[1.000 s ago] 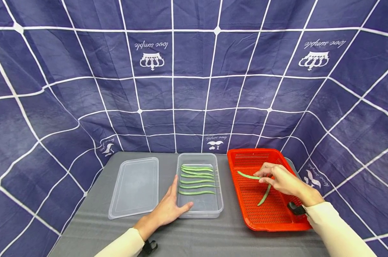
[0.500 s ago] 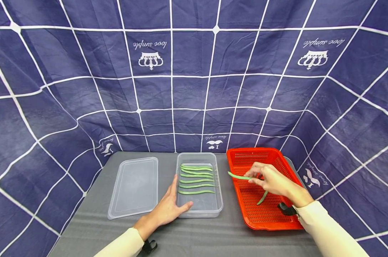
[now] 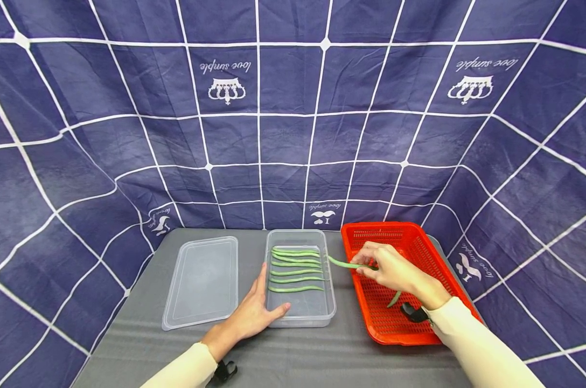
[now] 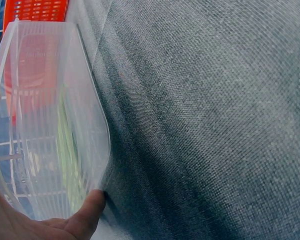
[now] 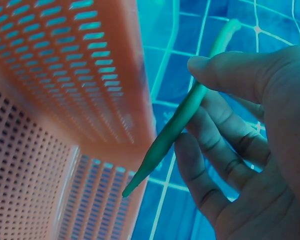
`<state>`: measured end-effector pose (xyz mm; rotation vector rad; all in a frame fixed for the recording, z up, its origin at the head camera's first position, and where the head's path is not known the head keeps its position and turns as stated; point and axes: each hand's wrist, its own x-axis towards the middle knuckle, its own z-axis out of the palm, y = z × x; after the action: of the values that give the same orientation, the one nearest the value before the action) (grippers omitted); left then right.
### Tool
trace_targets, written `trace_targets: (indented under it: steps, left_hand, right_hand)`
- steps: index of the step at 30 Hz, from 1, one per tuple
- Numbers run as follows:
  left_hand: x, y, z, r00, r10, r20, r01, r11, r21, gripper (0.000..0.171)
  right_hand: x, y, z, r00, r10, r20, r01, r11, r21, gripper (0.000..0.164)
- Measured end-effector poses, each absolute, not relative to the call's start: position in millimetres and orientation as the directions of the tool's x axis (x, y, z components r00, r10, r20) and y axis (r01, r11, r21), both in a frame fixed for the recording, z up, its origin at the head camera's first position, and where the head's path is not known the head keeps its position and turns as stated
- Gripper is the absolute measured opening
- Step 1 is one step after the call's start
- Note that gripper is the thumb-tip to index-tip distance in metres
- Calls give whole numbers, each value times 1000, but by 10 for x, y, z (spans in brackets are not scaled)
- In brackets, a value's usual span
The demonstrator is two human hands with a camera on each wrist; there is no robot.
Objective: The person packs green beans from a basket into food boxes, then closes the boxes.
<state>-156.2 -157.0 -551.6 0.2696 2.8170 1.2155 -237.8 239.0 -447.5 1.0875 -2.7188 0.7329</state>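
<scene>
My right hand pinches a green bean between thumb and fingers, above the left rim of the red basket. The bean's far tip points left and reaches the right rim of the clear plastic container. In the right wrist view the bean slants across the fingers beside the basket wall. Inside the container several green beans lie side by side, crosswise. My left hand rests along the container's left side, fingers straight and thumb at the near corner. Another green bean lies in the basket, partly hidden by my right hand.
A clear lid lies flat on the grey tablecloth, left of the container. Behind and at the sides hangs a blue curtain with white lines. A strip of tablecloth separates container and basket.
My right hand has carried the green bean leftward, from over the basket's middle to its left rim and the container's edge. The left hand has stayed at the container.
</scene>
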Motion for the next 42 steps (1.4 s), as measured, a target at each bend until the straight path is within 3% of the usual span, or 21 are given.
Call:
trace_targets:
  steps: [22, 42]
  left_hand:
    - [-1567, -1575, -5524, -985, 174, 3, 123, 682, 720, 137]
    - [-1578, -1562, -5530, -984, 180, -7, 117, 664, 739, 136]
  right_hand:
    - [-2457, 1765, -4458, -668, -693, 272, -735, 556, -387, 20]
    - [-2507, 1272, -4592, -627, -759, 174, -750, 530, -395, 16]
